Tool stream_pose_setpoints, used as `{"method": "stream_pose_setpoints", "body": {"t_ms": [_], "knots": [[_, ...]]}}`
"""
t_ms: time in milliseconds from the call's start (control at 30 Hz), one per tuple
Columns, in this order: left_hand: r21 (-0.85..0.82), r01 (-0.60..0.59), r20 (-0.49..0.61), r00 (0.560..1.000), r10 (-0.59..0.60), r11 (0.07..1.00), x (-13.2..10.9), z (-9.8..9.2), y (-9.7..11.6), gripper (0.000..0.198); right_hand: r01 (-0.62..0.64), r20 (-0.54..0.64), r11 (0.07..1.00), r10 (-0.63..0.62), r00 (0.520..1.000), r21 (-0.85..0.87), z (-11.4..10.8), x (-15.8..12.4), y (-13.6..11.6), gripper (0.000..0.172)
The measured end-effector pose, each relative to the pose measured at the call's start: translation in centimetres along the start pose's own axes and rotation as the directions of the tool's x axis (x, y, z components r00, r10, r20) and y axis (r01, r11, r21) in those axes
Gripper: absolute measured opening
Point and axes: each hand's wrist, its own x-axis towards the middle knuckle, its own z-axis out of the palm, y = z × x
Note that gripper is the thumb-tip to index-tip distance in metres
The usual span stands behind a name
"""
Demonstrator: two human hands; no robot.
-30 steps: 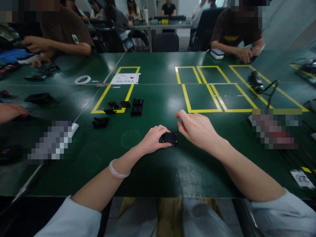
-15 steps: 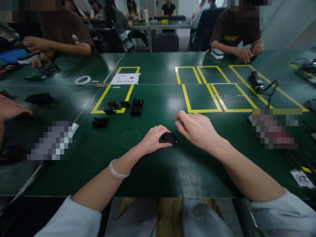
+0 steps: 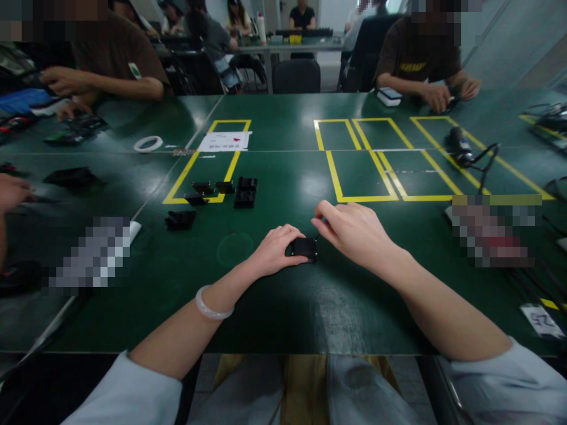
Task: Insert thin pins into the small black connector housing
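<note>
A small black rectangular box (image 3: 304, 250) lies on the green table in front of me. My left hand (image 3: 280, 250) is closed around its left side, thumb along the near edge and fingers over the far edge. Tiny light spots, perhaps screws, show at the box's right corners. Just off its upper right corner, my right hand (image 3: 352, 224) is curled with thumb and forefinger brought together. A thin dark bit shows between those fingertips and the box, too small to name.
Left of my hands stand several small black parts (image 3: 246, 192) and another black piece (image 3: 181, 219). Yellow tape outlines (image 3: 367, 199) mark the table. A tape roll (image 3: 148, 144) and a paper sheet (image 3: 225, 141) lie further back. A cabled black device (image 3: 460, 146) is at right. Co-workers sit opposite.
My right fingertips have shifted very slightly left towards the box; my left hand and the box stay put. At the left edge a co-worker's hand has drawn back, and the co-worker at right moved their hands.
</note>
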Motion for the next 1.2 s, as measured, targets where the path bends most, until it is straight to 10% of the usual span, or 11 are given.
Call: {"method": "stream_pose_setpoints", "body": {"t_ms": [1200], "knots": [[0.014,-0.01,-0.001,1.0,0.01,1.0,0.06,-0.01,0.04,0.042,-0.024,-0.019,1.0,0.024,1.0,0.013,0.01,-0.06,-0.1,0.026]]}}
